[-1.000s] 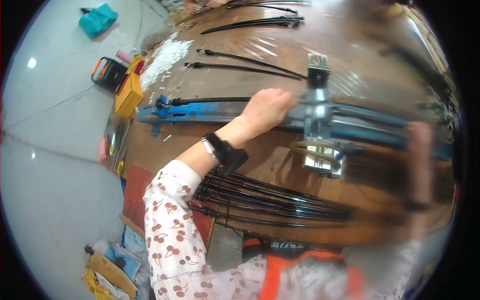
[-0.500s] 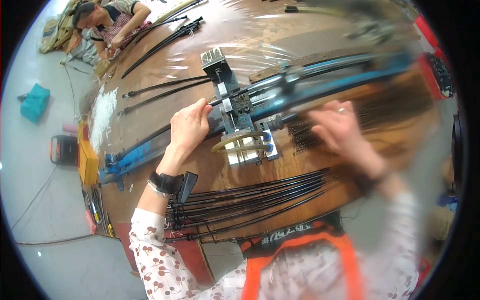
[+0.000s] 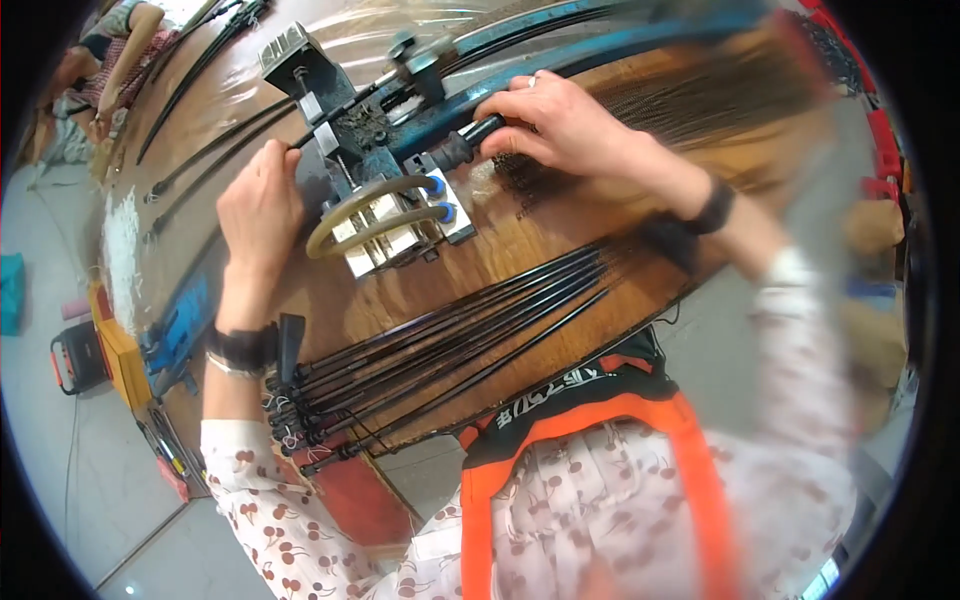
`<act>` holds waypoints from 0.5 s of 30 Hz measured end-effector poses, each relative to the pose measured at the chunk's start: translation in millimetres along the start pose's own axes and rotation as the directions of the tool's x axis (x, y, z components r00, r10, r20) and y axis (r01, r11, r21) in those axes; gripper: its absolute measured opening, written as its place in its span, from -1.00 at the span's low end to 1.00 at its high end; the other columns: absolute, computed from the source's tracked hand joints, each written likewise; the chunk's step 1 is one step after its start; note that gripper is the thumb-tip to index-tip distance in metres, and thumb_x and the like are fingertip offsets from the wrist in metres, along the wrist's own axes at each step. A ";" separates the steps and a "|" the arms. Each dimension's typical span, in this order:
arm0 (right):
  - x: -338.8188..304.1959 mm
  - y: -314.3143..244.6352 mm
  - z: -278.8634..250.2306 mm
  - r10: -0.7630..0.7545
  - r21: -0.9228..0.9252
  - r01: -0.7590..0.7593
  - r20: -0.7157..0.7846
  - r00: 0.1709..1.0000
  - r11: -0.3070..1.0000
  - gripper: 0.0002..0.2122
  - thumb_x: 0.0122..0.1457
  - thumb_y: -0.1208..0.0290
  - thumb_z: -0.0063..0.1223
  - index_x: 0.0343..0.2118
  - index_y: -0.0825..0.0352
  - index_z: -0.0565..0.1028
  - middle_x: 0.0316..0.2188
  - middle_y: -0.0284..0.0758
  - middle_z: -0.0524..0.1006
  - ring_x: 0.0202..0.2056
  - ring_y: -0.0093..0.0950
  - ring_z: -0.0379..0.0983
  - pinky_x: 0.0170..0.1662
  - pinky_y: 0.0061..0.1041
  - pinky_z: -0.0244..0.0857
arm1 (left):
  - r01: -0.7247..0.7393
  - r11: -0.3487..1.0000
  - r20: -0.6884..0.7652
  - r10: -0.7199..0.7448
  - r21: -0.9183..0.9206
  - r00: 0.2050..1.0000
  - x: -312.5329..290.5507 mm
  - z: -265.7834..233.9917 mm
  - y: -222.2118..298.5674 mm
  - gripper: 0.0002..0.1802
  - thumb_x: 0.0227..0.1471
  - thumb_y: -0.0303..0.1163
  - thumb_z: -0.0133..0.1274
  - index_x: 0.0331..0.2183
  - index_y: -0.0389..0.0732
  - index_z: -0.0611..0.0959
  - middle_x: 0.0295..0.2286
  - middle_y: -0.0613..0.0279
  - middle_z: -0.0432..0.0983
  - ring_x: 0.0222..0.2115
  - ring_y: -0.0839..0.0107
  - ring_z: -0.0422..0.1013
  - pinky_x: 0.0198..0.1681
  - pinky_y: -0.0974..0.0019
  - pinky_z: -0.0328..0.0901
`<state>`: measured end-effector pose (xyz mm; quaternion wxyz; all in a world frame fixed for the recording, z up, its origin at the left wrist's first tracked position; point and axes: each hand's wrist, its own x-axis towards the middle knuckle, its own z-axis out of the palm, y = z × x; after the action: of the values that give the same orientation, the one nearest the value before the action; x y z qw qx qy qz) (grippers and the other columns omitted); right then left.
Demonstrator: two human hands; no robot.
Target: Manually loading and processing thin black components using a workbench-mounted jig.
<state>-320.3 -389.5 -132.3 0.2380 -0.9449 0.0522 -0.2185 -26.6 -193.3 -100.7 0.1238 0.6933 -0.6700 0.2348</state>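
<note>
A metal clamping fixture (image 3: 372, 158) with silver jaws stands in front of me on a blue rail (image 3: 600, 42). Pinched between thumb and fingers, a thin black rod (image 3: 318, 134) runs from my left hand (image 3: 262, 205) into the fixture's jaws. On the fixture's right side, my right hand (image 3: 572, 125) has its thumb and fingers closed round a black cylindrical handle (image 3: 484, 131). Two curved tan hoses (image 3: 345, 222) with blue fittings loop over the fixture's near end.
Several long black rods (image 3: 450, 335) lie along the table's near edge. A pile of dark springs (image 3: 660, 125) spreads to the right. White bits (image 3: 122, 245) lie at far left, beside a yellow box (image 3: 122, 360). A person (image 3: 110, 75) works at the upper left.
My right hand, blurred over the springs before, has moved left onto the black handle. My left hand stays on the rod. The whole view has shifted, moving the fixture left and up in it.
</note>
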 end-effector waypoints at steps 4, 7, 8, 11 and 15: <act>-54.9 -36.4 1.3 0.007 -0.230 0.137 0.534 0.846 0.964 -0.83 -0.07 0.26 0.24 -0.64 0.18 0.50 -0.60 -0.33 0.45 -0.44 -0.30 0.40 -0.29 -0.31 0.28 | -0.148 0.970 -0.089 0.168 0.193 0.982 -42.8 -18.7 -90.9 -0.90 0.14 -0.32 0.06 -0.32 -0.11 0.53 -0.49 0.19 0.46 -0.51 0.15 0.43 -0.49 0.17 0.31; -83.1 -56.7 7.9 -0.034 -0.160 0.145 0.550 0.835 0.976 -0.89 -0.09 0.40 0.16 -0.58 0.26 0.44 -0.53 -0.29 0.45 -0.36 -0.26 0.42 -0.24 -0.27 0.33 | -0.005 0.919 -0.064 0.032 0.394 0.997 -60.8 -34.1 -81.1 -0.87 0.10 -0.36 0.07 -0.26 -0.08 0.58 -0.37 0.20 0.51 -0.26 0.17 0.43 -0.17 0.09 0.29; -87.7 -59.1 4.5 -0.014 -0.179 0.134 0.551 0.834 0.975 -0.90 -0.09 0.43 0.14 -0.53 0.27 0.44 -0.50 -0.26 0.45 -0.35 -0.25 0.41 -0.24 -0.26 0.33 | 0.014 0.930 -0.122 0.033 0.367 0.992 -59.8 -35.2 -57.3 -0.77 0.01 -0.41 0.06 -0.21 -0.06 0.57 -0.35 0.25 0.49 -0.20 0.22 0.39 -0.13 0.04 0.23; -101.4 -61.5 -6.2 0.022 -0.271 0.127 0.488 0.873 0.954 -0.77 -0.15 0.54 0.14 -0.38 0.30 0.38 -0.40 -0.22 0.44 -0.34 -0.21 0.43 -0.31 -0.25 0.36 | -0.051 0.914 0.100 0.011 0.402 0.995 -92.5 -46.1 85.0 -0.75 -0.18 -0.38 0.10 -0.32 -0.10 0.55 -0.46 0.24 0.39 -0.38 0.21 0.37 -0.27 0.04 0.23; -93.7 -63.1 10.5 0.045 -0.171 -0.009 0.209 0.977 0.985 -0.75 -0.18 0.59 0.15 -0.40 0.31 0.34 -0.43 -0.18 0.38 -0.39 -0.15 0.39 -0.43 -0.19 0.30 | 0.060 0.940 -0.031 -0.075 -0.337 0.997 -112.5 -28.7 185.9 -0.63 -0.15 -0.47 0.05 -0.18 -0.28 0.58 -0.45 0.17 0.45 -0.37 0.19 0.43 -0.29 0.14 0.32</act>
<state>-400.3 -310.4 -147.2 0.1639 -0.9788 0.0576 -0.1083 -213.8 -94.7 -157.9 0.2627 0.6794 -0.6731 0.1277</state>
